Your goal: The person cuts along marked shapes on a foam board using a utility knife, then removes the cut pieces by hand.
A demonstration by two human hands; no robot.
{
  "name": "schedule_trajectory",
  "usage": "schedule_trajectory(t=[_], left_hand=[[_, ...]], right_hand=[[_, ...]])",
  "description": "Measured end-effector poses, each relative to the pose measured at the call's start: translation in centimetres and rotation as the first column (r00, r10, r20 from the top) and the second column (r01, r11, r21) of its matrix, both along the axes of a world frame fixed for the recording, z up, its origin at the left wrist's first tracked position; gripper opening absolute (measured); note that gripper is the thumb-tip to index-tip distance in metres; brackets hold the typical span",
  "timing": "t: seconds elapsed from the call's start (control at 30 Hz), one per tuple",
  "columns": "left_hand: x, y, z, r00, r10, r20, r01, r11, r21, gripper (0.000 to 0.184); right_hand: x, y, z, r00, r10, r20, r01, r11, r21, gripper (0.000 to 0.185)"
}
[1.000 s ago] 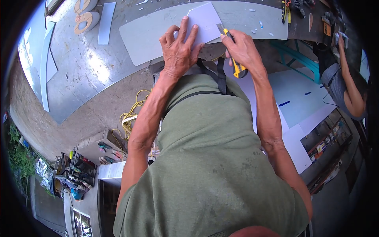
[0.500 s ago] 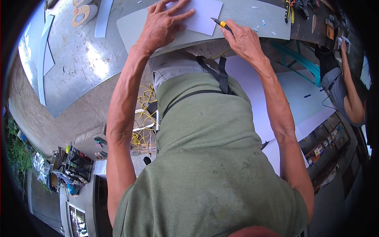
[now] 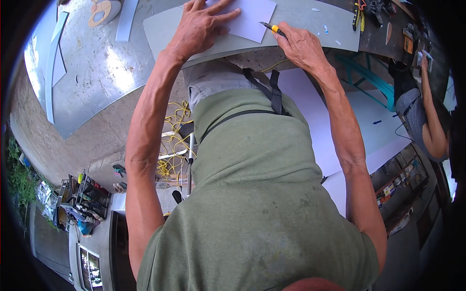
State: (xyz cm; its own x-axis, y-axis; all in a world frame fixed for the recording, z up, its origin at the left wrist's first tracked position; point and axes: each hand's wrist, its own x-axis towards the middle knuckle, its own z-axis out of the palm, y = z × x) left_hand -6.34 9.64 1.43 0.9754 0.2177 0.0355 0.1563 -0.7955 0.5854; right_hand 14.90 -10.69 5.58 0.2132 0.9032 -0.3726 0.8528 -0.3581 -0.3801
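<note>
A small white sheet [image 3: 255, 20] is laid on a long grey board [image 3: 308, 26] at the top of the view, its upper part cut off by the edge. It is covered at its left side by the left hand [image 3: 200, 28], which is spread flat, palm down, with nothing gripped. A yellow-and-black cutter knife [image 3: 275, 29] is held in the right hand [image 3: 303, 46], whose fingers are closed around the handle. The blade is pointed leftward over the sheet's right edge (whether the surface is touched cannot be told from here). The grey board is supported by a shiny metal table [image 3: 90, 63], on which a narrow pale strip [image 3: 126, 22] is also set, well to the left. Small scraps [image 3: 326, 29] are scattered on the board to the right of the knife, and yellow-handled pliers [image 3: 359, 18] are seen just beyond. At the far right, another person [image 3: 422, 114] is partly shown.
</note>
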Motion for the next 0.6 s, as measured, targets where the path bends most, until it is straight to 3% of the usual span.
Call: schedule_trajectory(t=[0.33,0.6], left_hand=[[-0.1,0.0,-0.3,1.000,0.009,0.004,-0.009,1.000,0.003,0.060],[0.1,0.0,0.0,1.000,0.004,-0.016,-0.004,1.000,0.012,0.058]], right_hand=[[0.1,0.1,-0.4,0.998,0.047,0.046,-0.049,0.998,0.044,0.019],[0.6,1.2,0.7,0.970,0.196,0.147,-0.203,0.979,0.034,0.014]])
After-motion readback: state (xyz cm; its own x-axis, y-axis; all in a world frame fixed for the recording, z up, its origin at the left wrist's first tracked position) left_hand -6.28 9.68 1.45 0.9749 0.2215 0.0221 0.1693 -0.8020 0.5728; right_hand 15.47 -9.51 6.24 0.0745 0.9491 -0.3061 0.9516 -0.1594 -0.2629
